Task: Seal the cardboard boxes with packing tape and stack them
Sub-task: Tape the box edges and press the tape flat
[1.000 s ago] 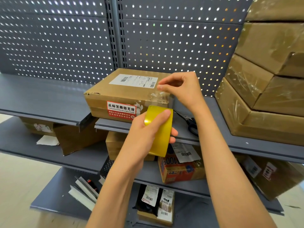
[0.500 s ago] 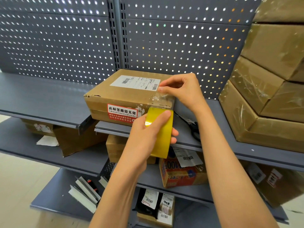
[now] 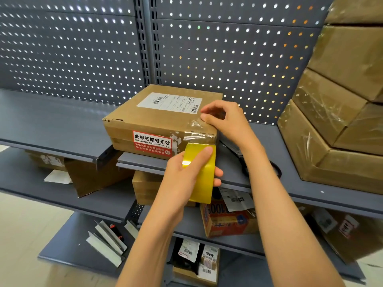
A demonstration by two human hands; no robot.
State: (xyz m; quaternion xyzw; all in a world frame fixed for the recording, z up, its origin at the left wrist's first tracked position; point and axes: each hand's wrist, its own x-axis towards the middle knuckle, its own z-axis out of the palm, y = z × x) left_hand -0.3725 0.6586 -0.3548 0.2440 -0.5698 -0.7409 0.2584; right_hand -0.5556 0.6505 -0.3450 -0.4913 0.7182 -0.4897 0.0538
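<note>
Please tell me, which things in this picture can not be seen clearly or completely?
- Scissors, head view: mostly hidden behind the right forearm.
- Shipping label text: too small to read.
- Stacked boxes: cut off by the right edge.
- Tape roll: its core is covered by the left hand.
</note>
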